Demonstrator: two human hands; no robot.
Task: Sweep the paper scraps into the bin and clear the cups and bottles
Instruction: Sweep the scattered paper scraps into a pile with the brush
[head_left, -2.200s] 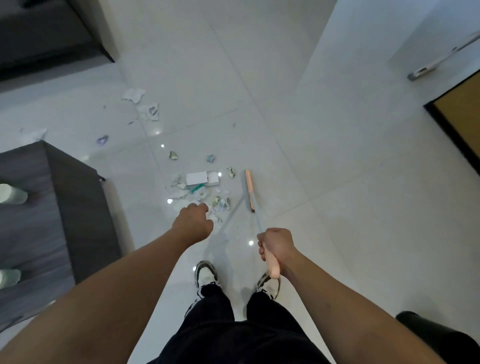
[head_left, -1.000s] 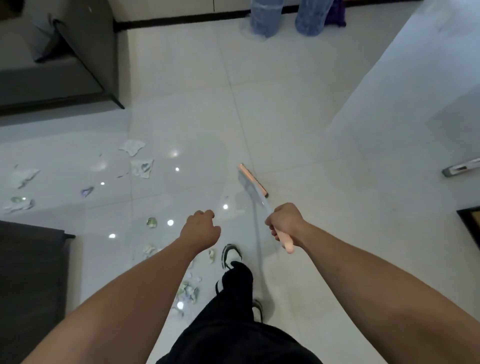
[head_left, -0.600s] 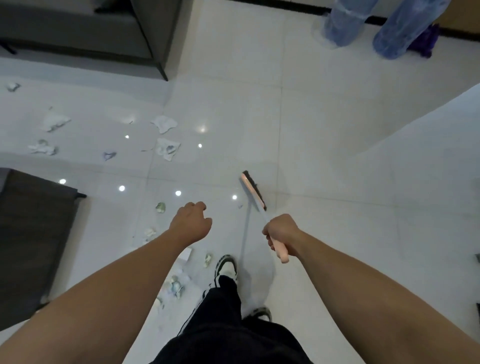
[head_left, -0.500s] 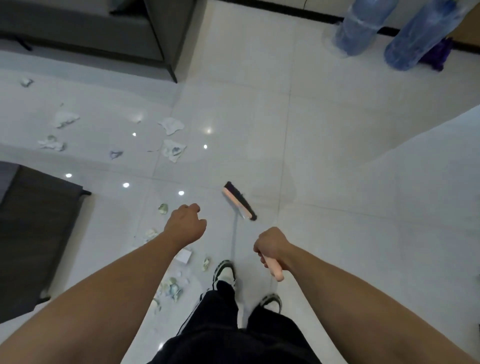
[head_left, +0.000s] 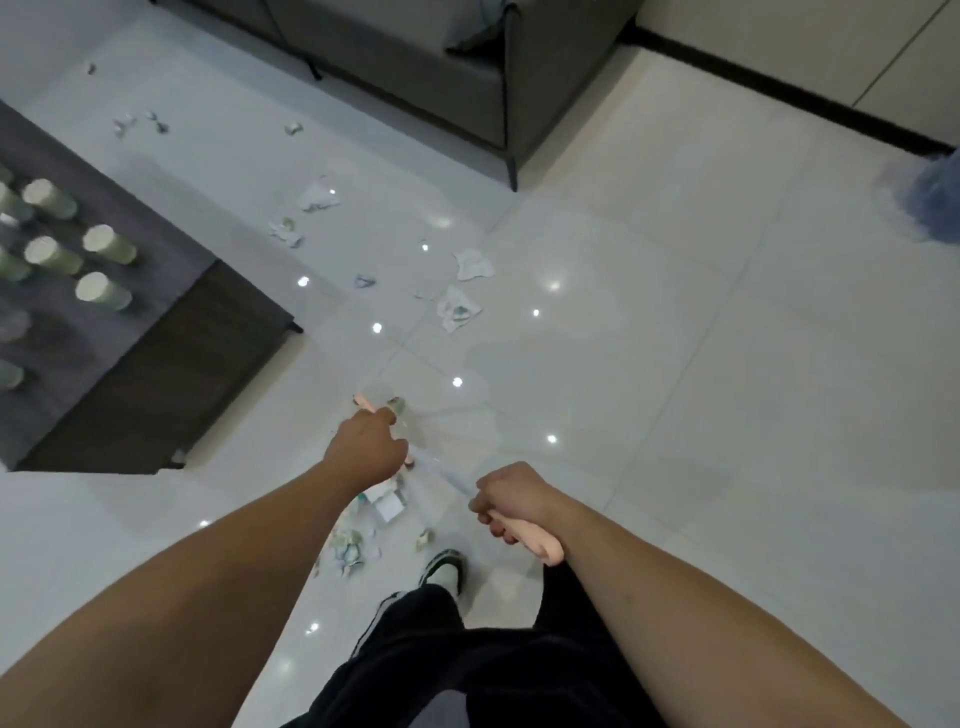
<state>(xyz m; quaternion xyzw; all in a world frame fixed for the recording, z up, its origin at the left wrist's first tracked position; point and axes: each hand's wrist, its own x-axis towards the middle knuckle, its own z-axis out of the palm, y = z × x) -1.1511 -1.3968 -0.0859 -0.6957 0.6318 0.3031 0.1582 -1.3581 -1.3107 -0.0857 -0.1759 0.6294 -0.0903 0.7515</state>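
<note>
My right hand grips the pink end of a broom handle. The pale shaft runs up-left under my left hand, which is closed into a fist over it. The pink broom head pokes out just beyond that fist, low over the white tile floor. A pile of paper scraps lies by my left shoe. More scraps are scattered ahead, such as one crumpled piece and another. Several pale green cups stand on the dark coffee table at left.
A grey sofa stands at the top, its thin leg on the floor. A blue water jug is at the right edge. A dark baseboard runs along the wall at top right. White tiles stretch to the right.
The view has turned left, bringing the coffee table with cups and the sofa into sight. The broom head has swung left and now sits behind my left fist. My right hand still holds the handle.
</note>
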